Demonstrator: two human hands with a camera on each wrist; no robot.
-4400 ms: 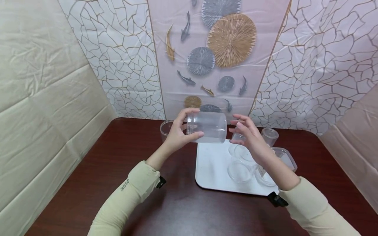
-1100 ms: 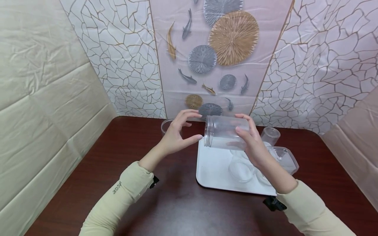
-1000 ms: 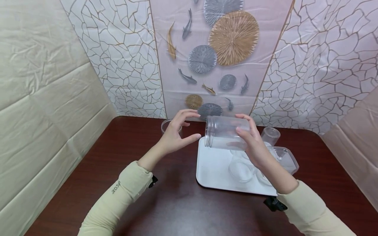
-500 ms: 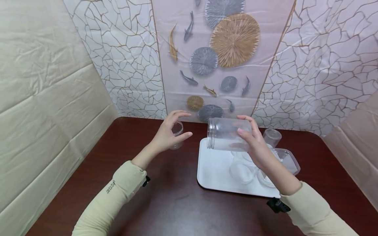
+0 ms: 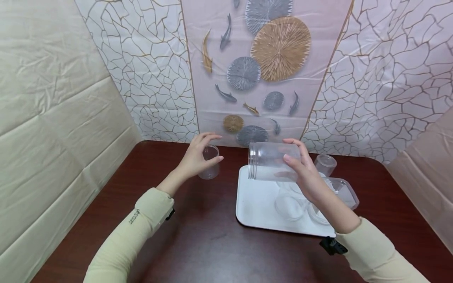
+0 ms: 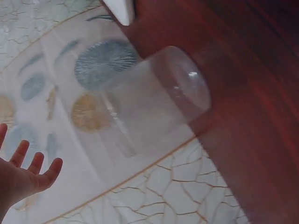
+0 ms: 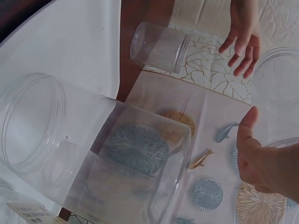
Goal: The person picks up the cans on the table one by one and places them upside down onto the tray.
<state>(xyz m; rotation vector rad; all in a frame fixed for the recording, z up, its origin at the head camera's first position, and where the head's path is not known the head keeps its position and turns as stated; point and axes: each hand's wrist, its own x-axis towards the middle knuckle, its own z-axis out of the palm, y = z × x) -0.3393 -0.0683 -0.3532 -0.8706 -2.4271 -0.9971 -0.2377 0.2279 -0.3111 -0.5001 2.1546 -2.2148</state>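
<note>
In the head view my right hand [image 5: 308, 169] grips a large clear plastic jar [image 5: 270, 160] by its base end. The jar lies sideways in the air above the white tray [image 5: 255, 208], threaded mouth to the left. My left hand [image 5: 194, 159] holds nothing; its fingers and thumb are spread. Behind it a smaller clear jar [image 5: 209, 169] stands upright on the table. The left wrist view shows that jar [image 6: 154, 102] apart from the left hand's fingertips [image 6: 53, 170]. The right wrist view has the right hand [image 7: 266, 158] at the right edge.
Round clear pieces [image 5: 290, 207], perhaps lids, lie on the tray. At its right is a clear angular container [image 5: 345, 192], partly behind the right forearm. A clear cup [image 5: 325, 164] stands at the back right. The dark table [image 5: 212, 243] meets patterned fabric walls behind.
The large jar has passed from my left hand to my right. My left hand has since moved left, away from it, to in front of the smaller jar. The right hand has barely moved lately.
</note>
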